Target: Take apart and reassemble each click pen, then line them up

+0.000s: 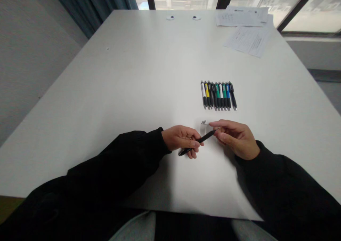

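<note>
A black pen (199,141) lies slantwise between my hands. My left hand (182,139) grips its lower end, and my right hand (236,138) pinches its upper end between thumb and fingers. Just beyond my right fingertips is a small white and silver piece (204,123), too small to identify. It seems to lie on the white table (106,91). Farther ahead, a row of several click pens (218,96) lies side by side, with white, yellow, black, green and blue barrels. Neither hand touches the row.
Loose printed paper sheets (246,31) lie at the far right of the table. Two small round white fittings (183,17) are set near its far edge. Windows (266,3) stand beyond the table, and a dark curtain (85,6) hangs at the far left.
</note>
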The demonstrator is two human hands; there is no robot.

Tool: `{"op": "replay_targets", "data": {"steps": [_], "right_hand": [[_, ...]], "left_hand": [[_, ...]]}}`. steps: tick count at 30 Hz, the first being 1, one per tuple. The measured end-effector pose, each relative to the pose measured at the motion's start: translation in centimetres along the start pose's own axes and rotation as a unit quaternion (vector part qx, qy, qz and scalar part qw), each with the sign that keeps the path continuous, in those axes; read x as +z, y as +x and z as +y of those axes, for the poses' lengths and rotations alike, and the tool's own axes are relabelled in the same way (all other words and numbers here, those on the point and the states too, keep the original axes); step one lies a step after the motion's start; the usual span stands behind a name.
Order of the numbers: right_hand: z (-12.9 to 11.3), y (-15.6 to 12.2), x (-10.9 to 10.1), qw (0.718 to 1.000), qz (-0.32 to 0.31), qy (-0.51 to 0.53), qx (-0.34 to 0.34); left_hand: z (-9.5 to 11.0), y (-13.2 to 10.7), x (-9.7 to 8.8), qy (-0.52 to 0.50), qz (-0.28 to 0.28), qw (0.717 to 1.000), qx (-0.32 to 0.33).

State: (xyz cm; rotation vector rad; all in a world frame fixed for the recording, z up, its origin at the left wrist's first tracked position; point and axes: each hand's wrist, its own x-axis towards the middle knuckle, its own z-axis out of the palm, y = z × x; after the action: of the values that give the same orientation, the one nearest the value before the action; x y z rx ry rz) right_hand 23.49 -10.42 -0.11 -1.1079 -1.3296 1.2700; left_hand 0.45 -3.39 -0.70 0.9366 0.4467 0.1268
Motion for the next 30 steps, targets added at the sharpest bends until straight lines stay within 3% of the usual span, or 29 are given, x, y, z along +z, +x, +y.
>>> {"op": "replay_targets", "data": {"steps": [2,5,8,14,30], "right_hand": [[-0.1,0.3,-0.3,0.991,0.015,-0.123,-0.042],[-0.1,1.0,-0.4,0.931,0.026,-0.352,-0.094],[0.1,1.5,0.0,0.883,0.02,-0.459,-0.099],[0.3,1.7,0.4,0.854,-0.002,-0.507,-0.119],[0.2,1.0,0.5,0.814,-0.051,-0.549,-0.184]], "left_hand": [[0.1,0.0,-0.1,0.004,-0.012,1.0,0.013],[0.4,-0.2,-0.2,0.01,-0.049,0.998,0.037],[0.6,-0.3,-0.3,0.011,-0.076,0.996,0.051],[0.6,-0.5,-0.3,0.006,-0.102,0.994,0.041],[0.5,-0.6,-0.6,0.013,-0.062,0.998,0.015]]}}
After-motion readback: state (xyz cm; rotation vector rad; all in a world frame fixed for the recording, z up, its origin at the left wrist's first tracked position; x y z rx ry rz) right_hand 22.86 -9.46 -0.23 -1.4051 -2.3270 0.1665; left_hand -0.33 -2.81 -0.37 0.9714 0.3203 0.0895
